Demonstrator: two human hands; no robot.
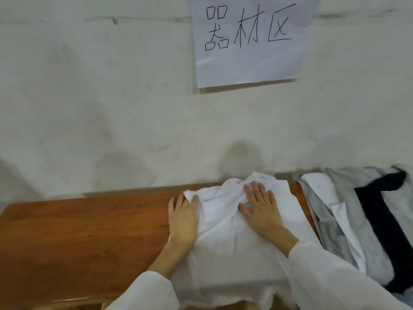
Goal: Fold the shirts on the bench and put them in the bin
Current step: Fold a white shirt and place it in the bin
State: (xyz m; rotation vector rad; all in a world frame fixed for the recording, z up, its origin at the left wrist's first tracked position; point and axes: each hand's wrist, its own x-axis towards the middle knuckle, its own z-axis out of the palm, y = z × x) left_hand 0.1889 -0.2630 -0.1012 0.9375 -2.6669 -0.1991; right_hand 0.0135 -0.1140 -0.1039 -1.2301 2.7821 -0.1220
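A white shirt (232, 249) lies spread on the brown wooden bench (85, 233), its lower part hanging over the near edge. My left hand (183, 220) rests at the shirt's left edge, thumb hooked over a folded-in flap near the collar. My right hand (261, 209) lies flat on the upper middle of the shirt, fingers spread, pressing the cloth down. No bin is in view.
A pile of other garments, grey (330, 224), white and dark navy (380, 211), lies on the bench's right end. A pale wall (111, 108) stands right behind the bench, with a paper sign (248, 41) taped on it. Bare bench top extends to the left.
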